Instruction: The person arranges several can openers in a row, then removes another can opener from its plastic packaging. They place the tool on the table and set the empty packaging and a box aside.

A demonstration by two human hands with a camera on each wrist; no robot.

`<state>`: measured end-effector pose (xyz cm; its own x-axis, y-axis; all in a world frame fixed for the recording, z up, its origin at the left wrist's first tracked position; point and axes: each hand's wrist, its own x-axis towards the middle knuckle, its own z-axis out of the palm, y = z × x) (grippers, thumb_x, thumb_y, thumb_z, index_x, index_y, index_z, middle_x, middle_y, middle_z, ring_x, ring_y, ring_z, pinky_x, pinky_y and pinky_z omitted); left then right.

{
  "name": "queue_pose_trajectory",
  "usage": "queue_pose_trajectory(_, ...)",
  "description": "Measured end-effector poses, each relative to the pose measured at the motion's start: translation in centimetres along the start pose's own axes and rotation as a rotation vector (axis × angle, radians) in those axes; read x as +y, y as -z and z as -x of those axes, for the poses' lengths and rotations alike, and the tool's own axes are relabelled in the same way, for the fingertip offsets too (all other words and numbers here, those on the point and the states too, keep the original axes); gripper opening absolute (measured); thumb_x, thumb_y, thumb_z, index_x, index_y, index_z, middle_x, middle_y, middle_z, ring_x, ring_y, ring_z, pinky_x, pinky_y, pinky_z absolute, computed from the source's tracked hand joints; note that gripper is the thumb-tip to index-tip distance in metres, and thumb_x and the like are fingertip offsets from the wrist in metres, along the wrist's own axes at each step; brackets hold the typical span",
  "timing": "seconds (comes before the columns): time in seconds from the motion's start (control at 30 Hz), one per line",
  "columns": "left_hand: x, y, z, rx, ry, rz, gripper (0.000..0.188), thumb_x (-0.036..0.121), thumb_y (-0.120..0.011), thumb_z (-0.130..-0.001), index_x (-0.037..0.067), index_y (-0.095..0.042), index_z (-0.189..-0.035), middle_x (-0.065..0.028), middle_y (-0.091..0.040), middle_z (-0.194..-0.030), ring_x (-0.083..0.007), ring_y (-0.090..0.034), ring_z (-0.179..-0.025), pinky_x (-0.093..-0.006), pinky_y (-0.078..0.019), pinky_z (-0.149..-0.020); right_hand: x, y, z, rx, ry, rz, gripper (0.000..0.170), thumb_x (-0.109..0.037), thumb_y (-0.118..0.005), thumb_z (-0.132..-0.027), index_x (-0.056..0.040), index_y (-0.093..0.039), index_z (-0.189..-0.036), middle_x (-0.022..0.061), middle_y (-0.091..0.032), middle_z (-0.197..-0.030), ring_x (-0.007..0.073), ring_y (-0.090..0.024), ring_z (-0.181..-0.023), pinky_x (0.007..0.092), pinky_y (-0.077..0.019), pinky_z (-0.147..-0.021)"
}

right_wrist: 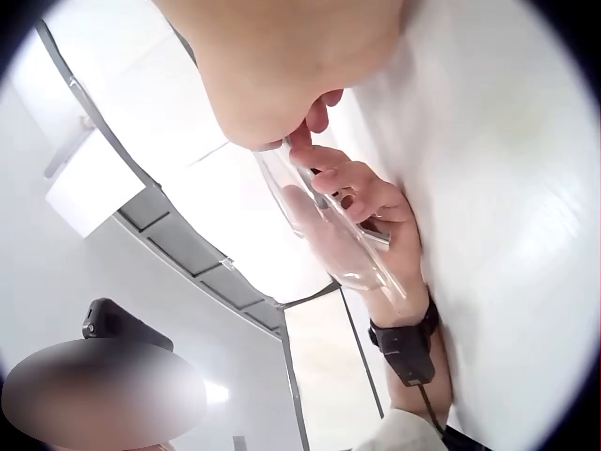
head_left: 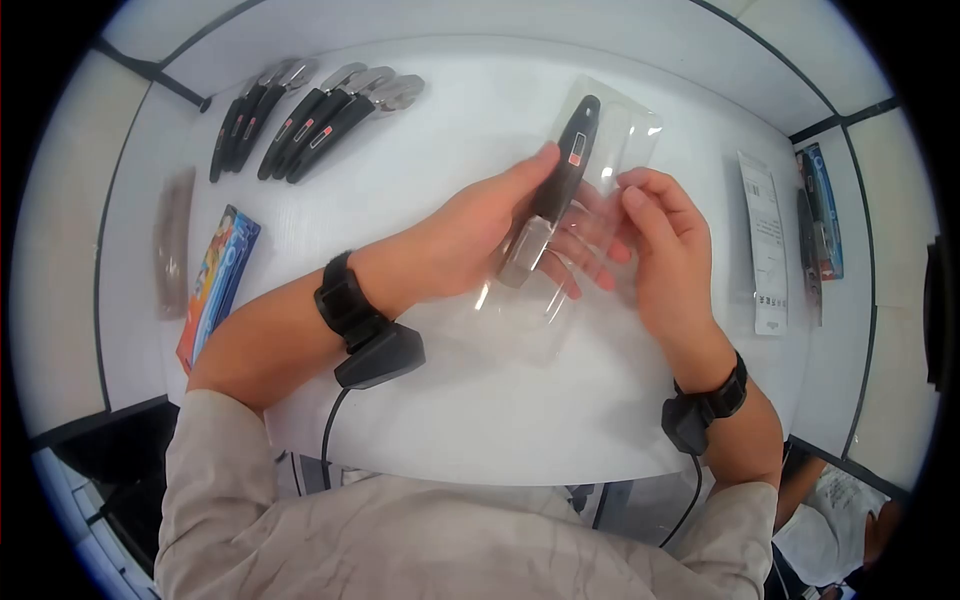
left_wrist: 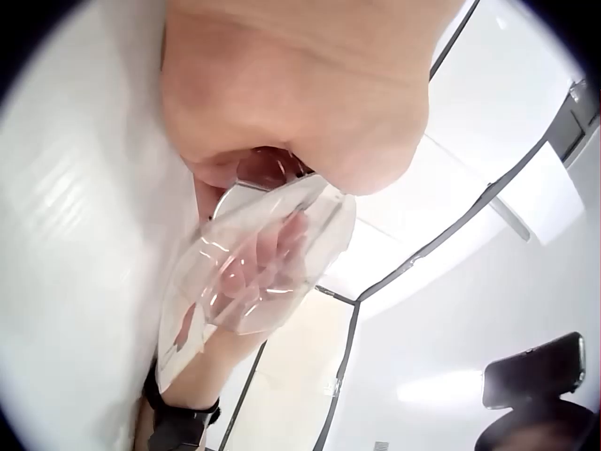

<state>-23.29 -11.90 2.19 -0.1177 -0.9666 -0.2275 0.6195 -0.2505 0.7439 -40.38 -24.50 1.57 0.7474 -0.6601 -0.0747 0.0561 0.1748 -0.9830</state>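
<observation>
In the head view the left hand [head_left: 470, 235] holds a clear plastic blister shell [head_left: 625, 135] with a black-handled tool [head_left: 575, 150] lying in it, thumb on the handle and fingers beneath the shell. The tool's metal end [head_left: 527, 250] points down toward the person. On the shell's right edge the right hand [head_left: 672, 240] pinches the plastic with thumb and index finger. The shell [left_wrist: 263, 272] hangs from the left hand [left_wrist: 291, 94] in the left wrist view; the right wrist view shows the shell [right_wrist: 329, 235] between both hands.
Several black-handled tools [head_left: 310, 125] lie at the back left. At the left are a clear shell [head_left: 175, 245] and a blue-orange box [head_left: 220, 280]. A white card [head_left: 765, 245] and another blue package [head_left: 822, 210] are at the right. A person [head_left: 840, 520] is at the lower right.
</observation>
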Motion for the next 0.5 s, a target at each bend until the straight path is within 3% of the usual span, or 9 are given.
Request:
queue_pose_trajectory(0.17,-0.3,-0.3,-0.2,0.084,-0.101,-0.079,0.069,0.056,-0.023,-0.109,0.001,-0.057,-0.133,-0.0145,-0.066,-0.116,-0.026,-0.067,-0.094,-0.0422,-0.0605,-0.08,0.4,1.3,-0.6,0.052,0.014,-0.268,0.017,-0.014,-0.053,-0.1,-0.002,-0.06,-0.111,0.004,-0.061,-0.089,0.0137,-0.054,-0.082,0.0283,-0.0427,-0.077)
queue_pose_trajectory(0.2,0.0,-0.2,-0.2,0.058,-0.074,-0.076,0.051,0.042,-0.043,-0.108,0.0,-0.059,-0.132,-0.0075,-0.064,-0.1,-0.0185,-0.064,-0.084,-0.038,-0.0613,-0.079,0.2,1.0,-0.6,0.132,-0.002,-0.314,0.02,-0.014,-0.051,-0.101,-0.0012,-0.058,-0.114,0.0032,-0.059,-0.086,0.0138,-0.052,-0.081,0.0282,-0.0409,-0.076)
queue_pose_trajectory(0.3,1.4,-0.7,0.6,0.134,-0.051,-0.462,0.036,0.022,-0.061,-0.101,0.0,-0.061,-0.13,-0.0042,-0.062,-0.091,-0.015,-0.064,-0.082,-0.0357,-0.061,-0.08,0.0,1.3,-0.6,0.125,-0.018,-0.364,0.021,-0.015,-0.05,-0.101,-0.0008,-0.057,-0.114,0.0022,-0.057,-0.085,0.0132,-0.051,-0.08,0.0277,-0.0409,-0.076)
queue_pose_trajectory(0.33,1.9,-0.8,0.8,0.203,-0.033,-0.459,0.036,0.012,-0.069,-0.093,0.0,-0.063,-0.126,-0.0037,-0.063,-0.087,-0.0127,-0.064,-0.075,-0.0304,-0.0584,-0.075,-0.1,0.9,-0.6,0.179,-0.031,-0.371,0.02,-0.015,-0.049,-0.101,-0.001,-0.057,-0.114,0.0014,-0.056,-0.084,0.0127,-0.05,-0.078,0.0271,-0.0409,-0.075)
queue_pose_trajectory(0.43,3.8,-0.6,1.6,0.268,-0.001,-0.83,0.038,0.016,-0.071,-0.093,0.0,-0.062,-0.126,-0.0031,-0.063,-0.085,-0.0121,-0.063,-0.068,-0.026,-0.0533,-0.068,0.2,1.4,-0.5,0.053,0.015,-0.365,0.02,-0.014,-0.05,-0.101,-0.0017,-0.058,-0.113,0.001,-0.057,-0.085,0.0122,-0.05,-0.078,0.0267,-0.0415,-0.075)
queue_pose_trajectory(0.5,4.5,0.4,1.9,0.299,-0.057,-1.03,0.037,0.017,-0.073,-0.091,0.001,-0.062,-0.123,-0.0049,-0.065,-0.078,-0.0117,-0.062,-0.063,-0.0252,-0.0482,-0.063,-0.2,1.1,-0.4,0.095,-0.008,-0.34,0.019,-0.014,-0.049,-0.101,-0.002,-0.058,-0.113,0.001,-0.057,-0.085,0.012,-0.051,-0.078,0.0266,-0.042,-0.074)
